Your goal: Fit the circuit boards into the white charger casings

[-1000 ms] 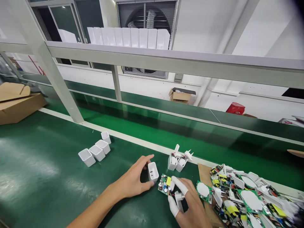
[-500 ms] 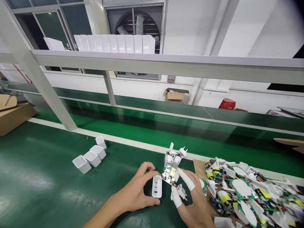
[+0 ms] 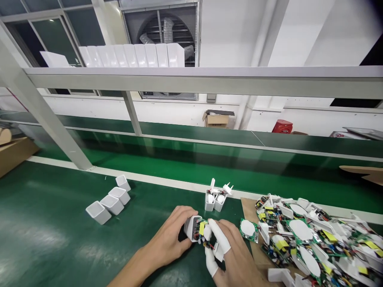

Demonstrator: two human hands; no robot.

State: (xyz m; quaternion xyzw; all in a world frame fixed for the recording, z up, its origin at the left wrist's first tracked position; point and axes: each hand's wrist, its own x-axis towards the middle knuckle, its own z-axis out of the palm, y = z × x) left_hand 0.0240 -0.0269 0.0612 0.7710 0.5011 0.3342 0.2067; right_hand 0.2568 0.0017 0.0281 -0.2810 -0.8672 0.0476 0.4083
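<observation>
My left hand grips a white plastic charger housing between thumb and fingers, its open end turned right. My right hand, with white covers on the thumb and forefinger, pinches a charger circuit board with a yellow-wrapped part. The board's left end is at the housing's mouth; how far inside it sits is hard to see. A white plug piece hangs by the right fingers, partly hidden. Beyond the hands stand two white housings with boards and plug pieces sticking out on top.
Several white housings stand in a row at left. A heap of circuit boards and white plug parts lies on cardboard at right, with a single board at its near-left edge. A slanted post rises behind.
The housing has turned from showing its slotted face to having its open end face the right hand. My right hand has brought the board left against that opening. The camera view shifted slightly.
</observation>
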